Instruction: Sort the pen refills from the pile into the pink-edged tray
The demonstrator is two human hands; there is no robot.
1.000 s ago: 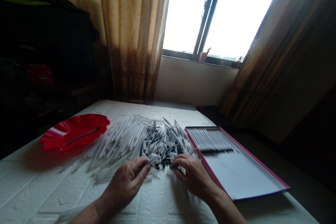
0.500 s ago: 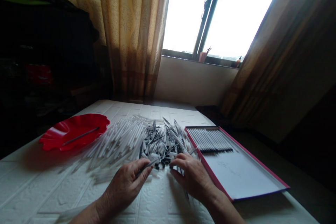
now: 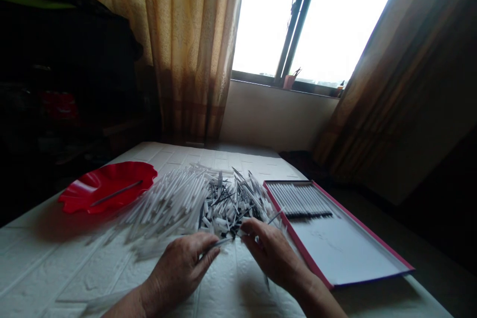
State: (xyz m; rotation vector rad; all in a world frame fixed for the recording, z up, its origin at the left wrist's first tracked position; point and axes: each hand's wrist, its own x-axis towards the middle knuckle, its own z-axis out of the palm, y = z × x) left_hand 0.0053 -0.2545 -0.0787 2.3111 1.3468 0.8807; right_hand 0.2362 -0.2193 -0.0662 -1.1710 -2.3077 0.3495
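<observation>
My left hand (image 3: 184,261) is closed around a slim pen (image 3: 222,242), thumb and forefinger pinching it while its tip points right. Just to the right, my right hand (image 3: 270,248) has its thumb and fingers drawn together beside that tip; what they hold is too small and dark to make out. Beyond both hands lies a loose heap of small black and white pen parts (image 3: 227,203), with thin dark refills among them. Left of the heap, many clear-white tubes (image 3: 175,194) are piled, pointing away from me.
At the right, a shallow red-edged box (image 3: 335,253) holds a row of white pens with black ends (image 3: 298,198). A wavy red plate (image 3: 85,184) with one pen on it sits at the left of the white brick-patterned table (image 3: 112,263). Curtains and a window stand behind.
My left hand has moved slightly right, bringing the pen's tip closer to my right fingers. My right hand's fingers have drawn together and come off the dark parts at the heap's near edge.
</observation>
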